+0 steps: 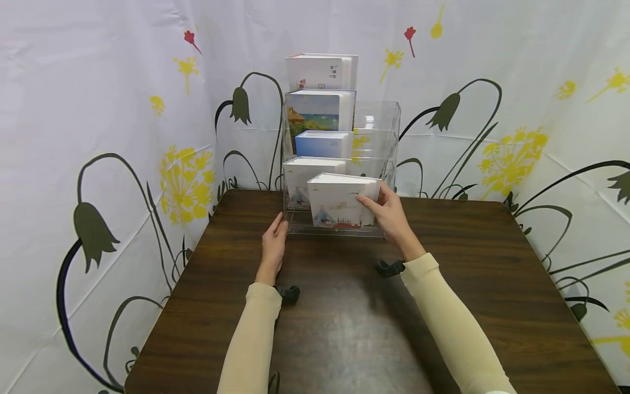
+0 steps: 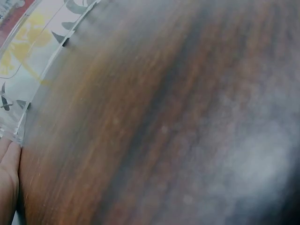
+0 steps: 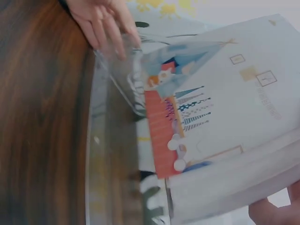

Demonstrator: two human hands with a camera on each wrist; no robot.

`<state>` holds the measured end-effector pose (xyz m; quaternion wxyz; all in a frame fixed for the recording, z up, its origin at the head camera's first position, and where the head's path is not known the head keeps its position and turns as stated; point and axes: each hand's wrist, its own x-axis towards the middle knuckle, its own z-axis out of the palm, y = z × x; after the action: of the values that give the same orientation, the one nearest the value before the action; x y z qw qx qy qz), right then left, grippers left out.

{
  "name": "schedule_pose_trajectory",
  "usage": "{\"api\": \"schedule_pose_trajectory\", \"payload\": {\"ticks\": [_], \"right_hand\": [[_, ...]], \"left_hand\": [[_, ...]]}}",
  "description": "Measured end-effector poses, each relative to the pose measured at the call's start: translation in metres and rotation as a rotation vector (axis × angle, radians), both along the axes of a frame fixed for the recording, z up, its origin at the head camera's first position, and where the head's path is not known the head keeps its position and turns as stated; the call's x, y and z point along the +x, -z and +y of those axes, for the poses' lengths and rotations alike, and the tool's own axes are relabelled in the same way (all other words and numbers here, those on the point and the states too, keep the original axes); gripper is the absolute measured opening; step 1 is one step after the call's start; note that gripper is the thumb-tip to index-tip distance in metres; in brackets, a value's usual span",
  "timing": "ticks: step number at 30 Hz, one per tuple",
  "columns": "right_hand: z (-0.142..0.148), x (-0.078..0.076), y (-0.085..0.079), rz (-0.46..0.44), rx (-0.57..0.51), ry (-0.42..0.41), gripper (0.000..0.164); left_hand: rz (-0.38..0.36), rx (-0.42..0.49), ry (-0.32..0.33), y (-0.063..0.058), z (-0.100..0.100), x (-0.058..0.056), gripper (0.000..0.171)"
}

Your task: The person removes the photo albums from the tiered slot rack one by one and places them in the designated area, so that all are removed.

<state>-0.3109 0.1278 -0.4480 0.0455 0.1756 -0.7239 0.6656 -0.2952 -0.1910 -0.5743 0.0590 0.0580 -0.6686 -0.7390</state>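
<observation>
A thick white book (image 1: 337, 197) with a tent and a red strip printed low on its cover is gripped at its right edge by my right hand (image 1: 394, 216), thumb on the front. It stands tilted at the lowest tier of a clear acrylic rack (image 1: 379, 117). Close up in the right wrist view, the book cover (image 3: 234, 108) is just behind the rack's clear front lip (image 3: 101, 136). With extended fingers, my left hand (image 1: 274, 246) touches the rack's lower left corner. The left wrist view catches only part of that hand (image 2: 8, 178).
On the rack's left side, several books rise in tiers: a similar white book (image 1: 295, 178), a blue one (image 1: 320, 143), one with a seaside picture (image 1: 315, 112) and a white one (image 1: 315, 71) on top. The dark wooden table (image 1: 236, 246) meets a flower-patterned curtain (image 1: 443, 49).
</observation>
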Motion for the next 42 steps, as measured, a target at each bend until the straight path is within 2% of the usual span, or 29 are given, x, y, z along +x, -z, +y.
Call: {"api": "schedule_pose_trajectory", "payload": {"ticks": [2,9,14,18,22,24,28,32,35,38,42], "right_hand": [[0.009,0.004,-0.006,0.008,0.018,0.016,0.045],[0.055,0.022,-0.022,0.009,0.107,0.085,0.046],[0.086,0.036,-0.034,0.011,0.005,0.200,0.042],[0.112,0.038,-0.039,-0.005,-0.087,0.263,0.039],[0.136,0.033,-0.032,-0.059,-0.118,0.347,0.037],[0.148,0.029,-0.026,-0.109,-0.145,0.392,0.041],[0.175,0.026,-0.015,-0.265,-0.205,0.470,0.059],[0.196,0.020,-0.003,-0.428,-0.204,0.539,0.062],[0.201,0.009,0.009,-0.538,-0.132,0.554,0.063],[0.201,-0.005,0.019,-0.617,-0.030,0.555,0.074],[0.201,-0.019,0.029,-0.645,0.110,0.554,0.083]], "left_hand": [[-0.007,-0.023,-0.004,0.000,-0.001,0.000,0.056],[-0.063,0.005,-0.026,-0.005,-0.005,0.000,0.058],[-0.040,-0.050,-0.064,-0.004,-0.007,-0.002,0.058],[-0.043,-0.056,-0.064,-0.004,-0.010,-0.005,0.057],[-0.053,-0.063,-0.077,-0.003,-0.012,-0.005,0.055],[-0.050,-0.059,-0.090,-0.002,-0.011,-0.005,0.054],[-0.049,-0.039,-0.078,-0.003,-0.005,-0.006,0.053],[-0.054,-0.019,-0.046,-0.003,0.003,-0.007,0.054],[-0.046,-0.018,-0.065,-0.003,0.004,-0.007,0.053],[-0.048,-0.017,-0.077,-0.004,0.001,-0.006,0.052],[-0.064,-0.006,-0.073,-0.004,0.000,-0.005,0.053]]}}
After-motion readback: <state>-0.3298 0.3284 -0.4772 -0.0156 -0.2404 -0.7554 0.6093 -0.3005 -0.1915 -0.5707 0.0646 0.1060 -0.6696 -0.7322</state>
